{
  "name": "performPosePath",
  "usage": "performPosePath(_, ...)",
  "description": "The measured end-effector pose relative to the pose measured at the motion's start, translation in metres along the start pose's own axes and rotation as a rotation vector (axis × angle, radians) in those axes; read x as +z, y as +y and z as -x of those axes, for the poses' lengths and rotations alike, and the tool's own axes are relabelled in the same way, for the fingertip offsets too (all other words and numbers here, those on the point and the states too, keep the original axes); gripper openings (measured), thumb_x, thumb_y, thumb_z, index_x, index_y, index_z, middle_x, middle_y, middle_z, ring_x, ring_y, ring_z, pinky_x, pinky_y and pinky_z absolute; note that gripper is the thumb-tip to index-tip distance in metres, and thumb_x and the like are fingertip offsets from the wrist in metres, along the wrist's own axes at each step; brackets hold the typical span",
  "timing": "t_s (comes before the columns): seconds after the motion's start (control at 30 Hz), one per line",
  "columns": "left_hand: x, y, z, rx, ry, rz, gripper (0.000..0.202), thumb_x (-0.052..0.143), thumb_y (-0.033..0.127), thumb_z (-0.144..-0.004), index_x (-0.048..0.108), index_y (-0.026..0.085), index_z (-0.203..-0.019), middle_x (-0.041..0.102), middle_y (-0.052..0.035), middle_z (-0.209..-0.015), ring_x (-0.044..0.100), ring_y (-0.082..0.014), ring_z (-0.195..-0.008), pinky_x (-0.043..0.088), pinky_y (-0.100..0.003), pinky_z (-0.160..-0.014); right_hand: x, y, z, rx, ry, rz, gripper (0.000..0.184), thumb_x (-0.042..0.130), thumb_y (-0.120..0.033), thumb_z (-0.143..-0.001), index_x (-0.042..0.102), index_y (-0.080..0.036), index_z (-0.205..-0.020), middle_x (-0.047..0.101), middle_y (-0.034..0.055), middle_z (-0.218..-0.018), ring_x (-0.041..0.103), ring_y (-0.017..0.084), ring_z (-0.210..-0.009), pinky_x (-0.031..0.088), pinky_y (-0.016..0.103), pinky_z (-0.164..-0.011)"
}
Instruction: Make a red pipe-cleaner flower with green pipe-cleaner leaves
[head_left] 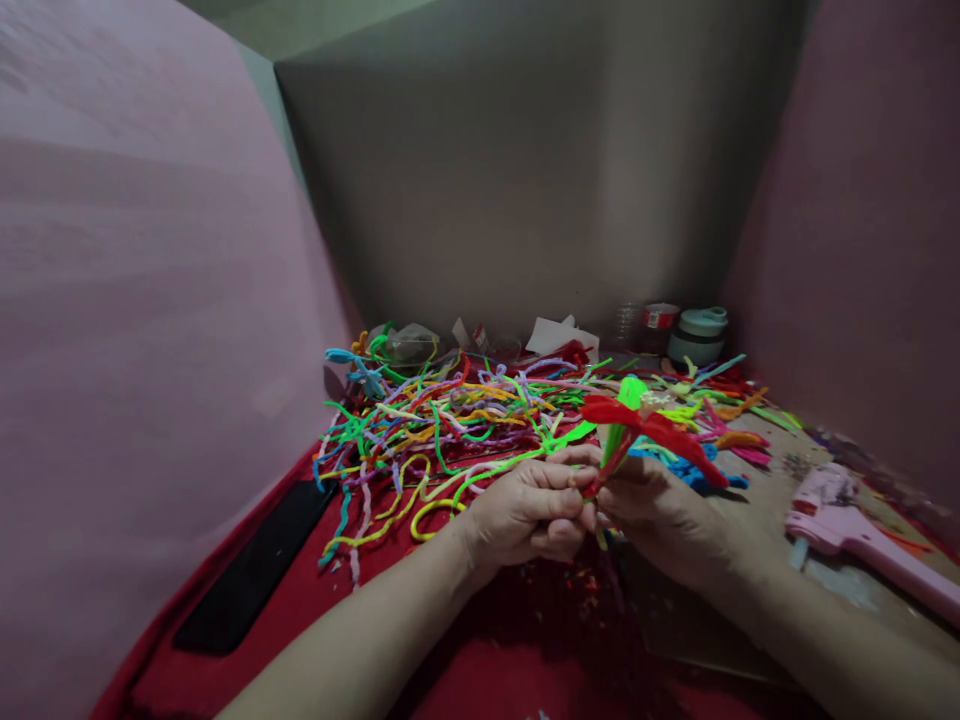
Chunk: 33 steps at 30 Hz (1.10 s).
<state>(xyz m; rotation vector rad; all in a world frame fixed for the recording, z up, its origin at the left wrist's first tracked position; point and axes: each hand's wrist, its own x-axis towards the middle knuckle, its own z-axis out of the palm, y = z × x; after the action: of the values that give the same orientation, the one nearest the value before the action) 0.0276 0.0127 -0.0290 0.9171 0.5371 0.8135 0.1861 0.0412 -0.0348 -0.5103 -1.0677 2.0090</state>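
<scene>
Between my two hands stands a pipe cleaner flower (675,438) with red petals and bright green pieces. My left hand (536,505) is closed, its thumb and fingers pinching the lower part of the flower. From the other side, my right hand (660,510) also grips it, the fingers partly hidden behind the stem. The two hands meet at the fingertips. Below them a thin stem end pokes down. A tangle of loose pipe cleaners (450,420) in many colours lies just beyond my left hand.
A pink glue gun (847,530) lies on a brown board (690,610) at the right. A black flat object (255,570) rests on the red cloth (480,650) at the left. Along the back stand a lidded jar (699,335) and white paper (562,338). Pink walls (150,300) enclose both sides.
</scene>
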Motion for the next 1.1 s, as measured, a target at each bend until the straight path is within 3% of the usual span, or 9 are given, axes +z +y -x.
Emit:
performPosePath(0.17,0.004,0.003,0.002,0.048,-0.001,-0.086,0.026,0.067,0.035,-0.070,0.061,0.010,-0.070,0.040,0.0048,-0.044,0.029,-0.0032,-0.034,0.017,-0.019,-0.037,0.006,-0.001,0.001,-0.072,0.066,0.003,0.019,0.080,-0.021,-0.050,0.072,-0.021,-0.067,0.066,-0.0004,-0.063,0.054,0.010,-0.058,0.042,0.024,-0.061)
performPosePath(0.33,0.016,0.006,0.003,0.149,0.214,-0.368,0.027,0.058,0.037,-0.078,0.059,0.011,-0.074,0.045,0.0037,-0.052,0.033,-0.0036,-0.040,0.020,-0.019,-0.040,0.002,0.002,-0.003,-0.093,0.115,0.023,0.016,0.078,-0.023,-0.055,0.070,-0.018,-0.068,0.059,-0.0012,-0.058,0.046,0.008,-0.053,0.038,0.023,-0.053)
performPosePath(0.47,0.023,0.006,0.002,0.187,0.293,-0.536,0.023,0.054,0.033,-0.080,0.057,0.013,-0.071,0.046,0.0042,-0.052,0.037,-0.0044,-0.042,0.026,-0.018,-0.042,-0.004,0.007,-0.005,-0.101,0.132,0.008,0.014,0.077,-0.022,-0.058,0.068,-0.016,-0.067,0.051,-0.0032,-0.051,0.040,0.006,-0.046,0.033,0.021,-0.046)
performPosePath(0.7,0.028,0.002,0.000,0.196,0.429,-0.584,0.019,0.053,0.030,-0.080,0.059,0.013,-0.073,0.046,0.0052,-0.050,0.037,-0.0046,-0.039,0.029,-0.018,-0.040,-0.006,0.012,-0.005,-0.065,0.011,-0.048,0.012,0.070,-0.023,-0.067,0.068,-0.016,-0.077,0.058,0.0002,-0.056,0.052,0.012,-0.045,0.039,0.025,-0.041)
performPosePath(0.83,0.027,-0.002,0.000,0.301,0.444,-0.670,0.018,0.051,0.023,-0.081,0.065,0.014,-0.088,0.049,0.0046,-0.057,0.041,-0.0048,-0.047,0.034,-0.017,-0.047,-0.007,0.014,-0.006,-0.092,0.051,-0.063,0.011,0.072,-0.021,-0.065,0.068,-0.017,-0.074,0.058,-0.0006,-0.060,0.049,0.010,-0.044,0.040,0.023,-0.040)
performPosePath(0.93,0.026,-0.004,0.001,0.386,0.478,-0.827,0.028,0.050,0.017,-0.081,0.065,0.019,-0.105,0.057,0.0030,-0.068,0.048,-0.0069,-0.057,0.039,-0.018,-0.056,-0.005,0.013,-0.005,-0.093,0.072,-0.051,0.012,0.073,-0.022,-0.064,0.069,-0.017,-0.075,0.058,-0.0012,-0.061,0.046,0.008,-0.043,0.040,0.022,-0.041)
performPosePath(1.1,0.026,-0.005,0.002,0.518,0.552,-1.158,0.030,0.049,0.014,-0.081,0.066,0.018,-0.106,0.063,0.0002,-0.070,0.053,-0.0093,-0.060,0.043,-0.020,-0.061,-0.004,0.012,-0.003,-0.083,0.114,-0.052,0.015,0.075,-0.020,-0.061,0.070,-0.020,-0.075,0.060,-0.0012,-0.064,0.048,0.008,-0.048,0.043,0.022,-0.046)
